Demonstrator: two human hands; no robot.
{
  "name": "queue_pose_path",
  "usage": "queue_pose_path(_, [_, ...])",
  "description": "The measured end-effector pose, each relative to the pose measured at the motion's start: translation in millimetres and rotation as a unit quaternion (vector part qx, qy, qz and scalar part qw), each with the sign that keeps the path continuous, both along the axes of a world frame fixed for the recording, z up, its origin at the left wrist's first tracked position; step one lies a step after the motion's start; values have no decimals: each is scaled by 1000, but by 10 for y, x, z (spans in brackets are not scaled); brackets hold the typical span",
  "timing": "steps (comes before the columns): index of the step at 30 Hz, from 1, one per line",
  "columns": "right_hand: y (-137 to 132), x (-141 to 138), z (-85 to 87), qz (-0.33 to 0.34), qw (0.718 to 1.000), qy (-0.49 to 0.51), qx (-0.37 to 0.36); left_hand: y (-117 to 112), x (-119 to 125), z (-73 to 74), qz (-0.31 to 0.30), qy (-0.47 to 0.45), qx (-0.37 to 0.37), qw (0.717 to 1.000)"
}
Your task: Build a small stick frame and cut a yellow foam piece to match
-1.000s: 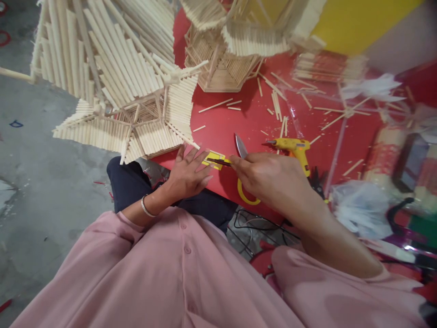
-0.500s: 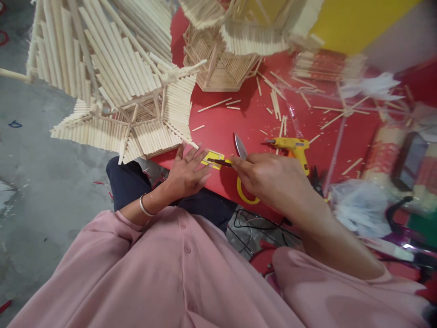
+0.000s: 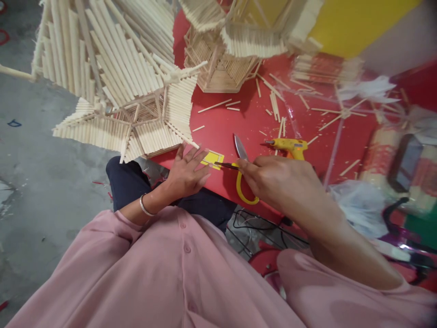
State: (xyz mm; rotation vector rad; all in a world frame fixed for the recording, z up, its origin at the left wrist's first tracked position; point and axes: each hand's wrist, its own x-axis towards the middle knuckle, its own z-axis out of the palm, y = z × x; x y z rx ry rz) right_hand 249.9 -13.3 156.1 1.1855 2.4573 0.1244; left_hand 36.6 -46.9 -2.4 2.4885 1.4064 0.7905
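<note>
My left hand [image 3: 187, 172] lies flat with fingers spread on the near edge of the red table [image 3: 235, 123], pressing on a small yellow paper piece [image 3: 213, 159]. My right hand [image 3: 278, 182] is closed in a pinch on a thin dark tool [image 3: 225, 165] whose tip rests on the yellow piece. Just beyond my right hand lie yellow-handled scissors [image 3: 241, 157], blade pointing away, with the loop of the handle below my fingers.
A yellow glue gun [image 3: 288, 146] lies right of the scissors. Large stick-built structures [image 3: 116, 86] overhang the table's left edge, another [image 3: 221, 59] stands at the back. Loose sticks [image 3: 275, 102] are scattered about. Plastic bags [image 3: 358, 207] and cables [image 3: 252, 228] sit to the right and below.
My right hand has drawn slightly to the right with the tool, baring more of the yellow piece. My left hand has stayed put.
</note>
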Motion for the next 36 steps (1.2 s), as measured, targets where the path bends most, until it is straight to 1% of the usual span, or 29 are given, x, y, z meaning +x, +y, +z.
queue_pose_path(4, [-5,-29,50,3,1000,-21,-14,-3,11,4,6,7,13,1000])
queue_pose_path(7, [58,-29,89,19,999,-29,-27,-6,14,11,9,10,12,1000])
queue_pose_path(11, [264,-11,107,78,996,-28,-39,-13,7,3,2,7,5,1000])
queue_pose_path(15, [506,-28,79,152,988,-18,-37,-22,6,-16,4,7,14,1000])
queue_pose_path(18, [617,-79,69,179,983,-29,-33,-28,14,-19,1,-1,-1,1000])
queue_pose_path(23, [695,-204,118,202,977,-61,-32,-31,31,11,9,1,1,1000])
queue_pose_path(28, [754,-300,158,196,977,-65,-58,-33,39,63,5,5,-28,1000])
queue_pose_path(36, [847,-319,71,197,978,-27,-65,-27,50,110,-1,20,-46,999])
